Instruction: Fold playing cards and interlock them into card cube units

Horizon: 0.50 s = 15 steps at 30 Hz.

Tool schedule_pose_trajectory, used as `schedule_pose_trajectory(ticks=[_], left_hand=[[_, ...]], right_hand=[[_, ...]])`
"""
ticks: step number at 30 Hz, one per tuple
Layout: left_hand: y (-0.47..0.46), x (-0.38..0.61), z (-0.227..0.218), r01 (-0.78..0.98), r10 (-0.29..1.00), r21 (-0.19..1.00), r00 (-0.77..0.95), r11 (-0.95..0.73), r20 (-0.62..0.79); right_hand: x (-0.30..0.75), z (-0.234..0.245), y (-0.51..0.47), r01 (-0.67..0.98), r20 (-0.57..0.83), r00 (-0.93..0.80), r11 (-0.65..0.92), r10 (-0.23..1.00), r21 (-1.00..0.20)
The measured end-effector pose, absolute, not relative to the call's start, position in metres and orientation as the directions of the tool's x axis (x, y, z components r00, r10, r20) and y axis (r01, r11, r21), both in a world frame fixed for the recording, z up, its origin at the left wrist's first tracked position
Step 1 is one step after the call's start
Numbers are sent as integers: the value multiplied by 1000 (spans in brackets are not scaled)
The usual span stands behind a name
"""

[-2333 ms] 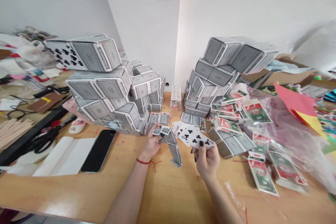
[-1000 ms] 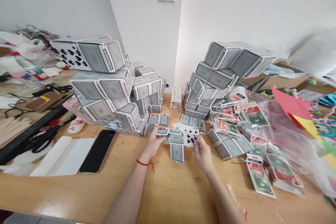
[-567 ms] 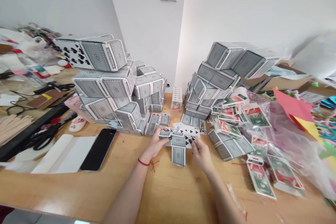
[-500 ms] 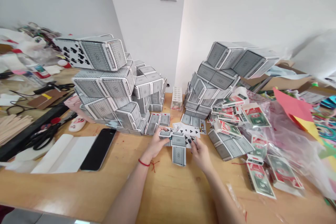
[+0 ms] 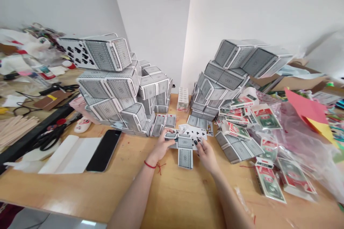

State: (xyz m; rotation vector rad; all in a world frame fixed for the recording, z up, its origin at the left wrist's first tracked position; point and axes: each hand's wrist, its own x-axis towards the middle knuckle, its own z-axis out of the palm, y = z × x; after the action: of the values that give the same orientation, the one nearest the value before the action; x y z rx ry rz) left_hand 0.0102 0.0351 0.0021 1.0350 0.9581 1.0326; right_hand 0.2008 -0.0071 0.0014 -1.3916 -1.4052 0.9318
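Two cards held: left hand (image 5: 161,144) with fingers clamped on a grey-backed card (image 5: 171,135), right hand (image 5: 206,156) apparently pinching a clubs card (image 5: 197,134).

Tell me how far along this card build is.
Done: two tall towers of grey-backed playing cards stand built, the left tower and the right tower. In hand: the left hand and right hand grip a small card assembly, club faces showing. Left: the red-and-green card packs lie beside the right tower, apparently not yet used.
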Motion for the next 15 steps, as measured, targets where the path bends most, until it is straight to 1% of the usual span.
schedule_pose_trajectory(ticks=[2,5,7,11,15], left_hand=[[35,11,4,-206,963,961,233,185,-136],[36,14,2,-181,978,972,167,152,-122],[36,16,0,-168,985,975,124,143,-123],[36,20,-2,-213,979,957,101,197,-179],[35,20,0,-233,973,946,103,223,-204]], right_hand=[[199,2,-7,237,75,57,59,996,-970],[197,3,-6,176,52,71,38,996,-984],[195,2,-6,117,6,77,-3,997,-993],[193,0,-5,-34,-114,43,-113,993,-993],[191,-3,-5,-87,-138,28,-136,990,-987]])
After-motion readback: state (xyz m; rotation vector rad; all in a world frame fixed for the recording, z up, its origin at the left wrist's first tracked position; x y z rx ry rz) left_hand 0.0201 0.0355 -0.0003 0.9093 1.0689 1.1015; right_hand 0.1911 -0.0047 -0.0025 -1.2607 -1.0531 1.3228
